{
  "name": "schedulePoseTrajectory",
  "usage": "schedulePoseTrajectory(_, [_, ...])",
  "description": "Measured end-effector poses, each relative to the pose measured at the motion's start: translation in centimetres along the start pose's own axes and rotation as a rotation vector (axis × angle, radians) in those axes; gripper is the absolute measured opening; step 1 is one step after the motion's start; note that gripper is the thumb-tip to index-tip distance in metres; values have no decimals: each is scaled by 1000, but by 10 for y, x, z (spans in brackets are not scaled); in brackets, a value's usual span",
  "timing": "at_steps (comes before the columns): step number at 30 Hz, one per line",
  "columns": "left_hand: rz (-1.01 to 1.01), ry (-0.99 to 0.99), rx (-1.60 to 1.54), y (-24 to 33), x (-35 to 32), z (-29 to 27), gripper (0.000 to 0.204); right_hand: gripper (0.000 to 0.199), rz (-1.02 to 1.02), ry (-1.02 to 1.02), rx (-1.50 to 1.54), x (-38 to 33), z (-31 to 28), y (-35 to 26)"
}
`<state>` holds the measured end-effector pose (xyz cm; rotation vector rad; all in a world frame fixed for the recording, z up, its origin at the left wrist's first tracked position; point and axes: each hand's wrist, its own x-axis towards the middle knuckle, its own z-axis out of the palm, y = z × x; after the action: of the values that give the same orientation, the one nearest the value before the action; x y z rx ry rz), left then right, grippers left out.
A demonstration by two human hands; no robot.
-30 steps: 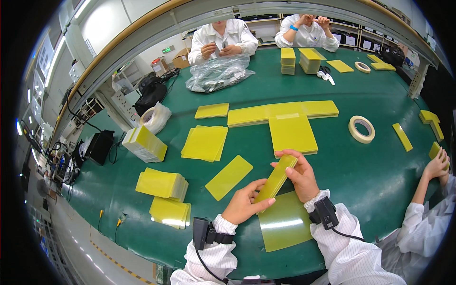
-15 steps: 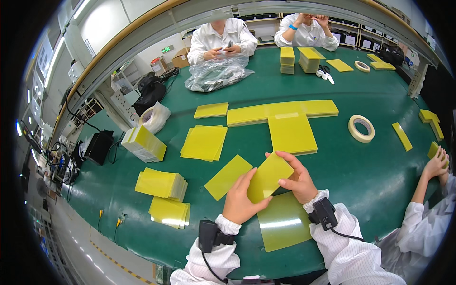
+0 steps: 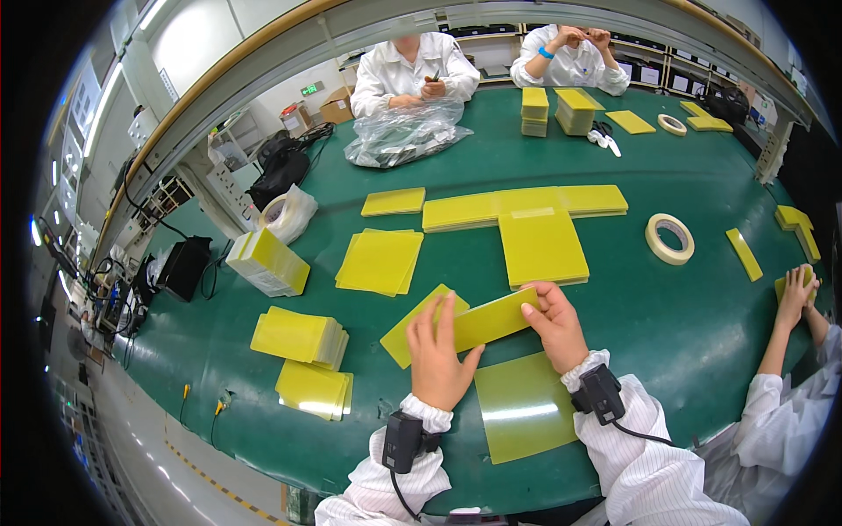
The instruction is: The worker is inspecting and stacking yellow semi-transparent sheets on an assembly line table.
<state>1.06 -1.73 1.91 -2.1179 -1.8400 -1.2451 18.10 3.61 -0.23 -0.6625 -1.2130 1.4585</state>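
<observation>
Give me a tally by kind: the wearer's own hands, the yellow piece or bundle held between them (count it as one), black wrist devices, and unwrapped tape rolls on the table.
Left hand and right hand: 2
Held yellow piece or bundle: 1
Black wrist devices: 2
Unwrapped tape rolls: 2
Total: 7

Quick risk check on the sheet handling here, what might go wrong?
1. Slip: the right hand pinches the held piece near one end, with the left hand at the other; a shift in either might let it tilt or drop.
2. Mix-up: in this view, the held piece overlaps a similar loose yellow sheet; contact is unclear, but they could get confused.
3. Spill: the staggered stack might slide if bumped.
</observation>
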Motion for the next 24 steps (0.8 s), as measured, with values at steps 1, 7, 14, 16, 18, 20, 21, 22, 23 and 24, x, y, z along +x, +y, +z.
schedulePoseTrajectory(1, [8, 23, -2, -2, 0, 0, 67, 21, 19, 73, -50, 0, -1, 2])
schedulePoseTrajectory(7, [-51, -66, -100, -17, -1, 1, 56, 18, 76, 120, -44, 1, -3, 6])
schedulePoseTrajectory(14, [-79, -89, -187, -20, -5, 4, 47, 14, 29, 101, -46, 1, -2, 3])
schedulePoseTrajectory(16, [-109, -63, -200, -19, -5, 7, 49, 13, 74, 141, -54, 2, -1, 2])
schedulePoseTrajectory(18, [-281, -121, -426, -18, -6, 10, 63, 14, 56, 118, -50, 2, -1, 2])
schedulePoseTrajectory(20, [-251, -147, -462, -16, -8, 13, 72, 15, 61, 116, -58, 2, 0, 0])
schedulePoseTrajectory(21, [-250, -210, -524, -15, -9, 14, 82, 15, 62, 101, -69, 1, 1, 0])
schedulePoseTrajectory(22, [-238, -189, -512, -15, -10, 14, 82, 16, 87, 111, -96, 1, 2, 0])
schedulePoseTrajectory(23, [-249, -218, -561, -14, -11, 14, 85, 16, 65, 88, -78, 1, 2, 0])
schedulePoseTrajectory(24, [-251, -252, -630, -14, -11, 13, 89, 17, 71, 82, -104, 0, 2, 0])
